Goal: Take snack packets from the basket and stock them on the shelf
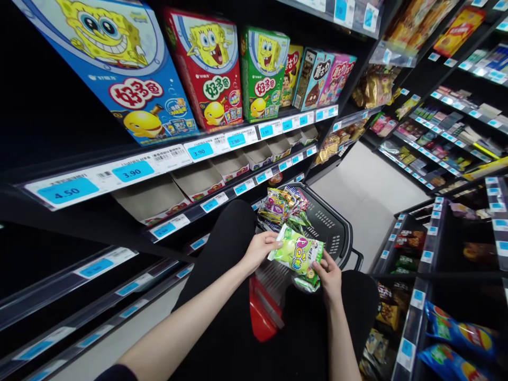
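A green and white bag of gummy candy (298,251) is stretched between my two hands, above a dark shopping basket (344,233). My left hand (262,247) pinches its left edge, thumb on the front. At the lower right edge, my right hand (328,272) grips it with the thumb on the front. Just below, another shiny green packet (306,283) shows, partly hidden; whether my right hand also touches it I cannot tell. Several colourful snack packets (282,205) lie in the far left part of the basket, beyond my hands.
To the left, a shelf holds snack boxes, among them a blue box (119,69), a red box (210,69) and a green box (265,74). Open cardboard trays (198,177) sit one level lower. Blue chip bags (460,328) lie on the right shelf. Pale floor (369,182) stretches ahead.
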The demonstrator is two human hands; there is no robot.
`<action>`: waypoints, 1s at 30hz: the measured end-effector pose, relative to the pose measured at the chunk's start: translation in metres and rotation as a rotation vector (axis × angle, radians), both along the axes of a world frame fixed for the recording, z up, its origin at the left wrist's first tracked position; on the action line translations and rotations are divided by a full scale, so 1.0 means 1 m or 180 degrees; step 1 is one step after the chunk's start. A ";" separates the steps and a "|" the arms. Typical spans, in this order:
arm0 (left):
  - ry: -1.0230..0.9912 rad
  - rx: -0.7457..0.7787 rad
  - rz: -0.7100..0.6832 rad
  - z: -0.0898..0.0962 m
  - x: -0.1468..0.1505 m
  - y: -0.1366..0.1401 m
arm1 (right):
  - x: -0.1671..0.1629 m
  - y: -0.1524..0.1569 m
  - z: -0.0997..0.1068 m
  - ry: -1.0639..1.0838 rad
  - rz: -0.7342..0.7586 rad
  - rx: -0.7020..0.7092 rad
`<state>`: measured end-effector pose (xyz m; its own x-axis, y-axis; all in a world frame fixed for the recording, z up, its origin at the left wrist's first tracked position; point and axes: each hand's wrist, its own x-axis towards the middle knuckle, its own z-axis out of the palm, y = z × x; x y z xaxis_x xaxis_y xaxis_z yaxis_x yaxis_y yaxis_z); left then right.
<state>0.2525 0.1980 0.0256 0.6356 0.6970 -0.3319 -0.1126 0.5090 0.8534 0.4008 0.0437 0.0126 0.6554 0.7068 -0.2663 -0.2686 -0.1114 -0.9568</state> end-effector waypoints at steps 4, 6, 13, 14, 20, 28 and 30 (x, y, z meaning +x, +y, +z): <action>0.0087 0.0118 -0.0025 -0.001 0.001 0.000 | 0.001 0.002 -0.005 -0.0114 0.0372 -0.0116; 0.0107 0.0162 0.0007 -0.001 0.001 -0.001 | 0.001 0.003 -0.005 -0.0159 0.0348 -0.0127; 0.0188 0.0260 0.0241 0.000 0.001 0.001 | 0.000 0.004 0.000 -0.0568 0.0193 -0.0174; 0.0273 0.0379 0.0276 0.000 0.001 0.001 | -0.001 0.004 0.000 -0.0693 0.0174 -0.0223; 0.0367 0.0609 0.0071 0.003 0.000 0.002 | 0.000 -0.001 0.003 -0.0960 0.0276 -0.0215; -0.0016 0.0211 -0.0034 0.008 -0.001 0.000 | 0.006 -0.007 0.001 -0.0605 -0.0072 -0.0036; 0.0110 0.0372 0.0053 0.004 0.000 0.000 | 0.003 -0.004 0.001 -0.0489 -0.0148 -0.0009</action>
<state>0.2526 0.1976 0.0296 0.6131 0.7427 -0.2691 -0.0897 0.4040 0.9104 0.4037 0.0402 0.0140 0.7205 0.6742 -0.1624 -0.1242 -0.1049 -0.9867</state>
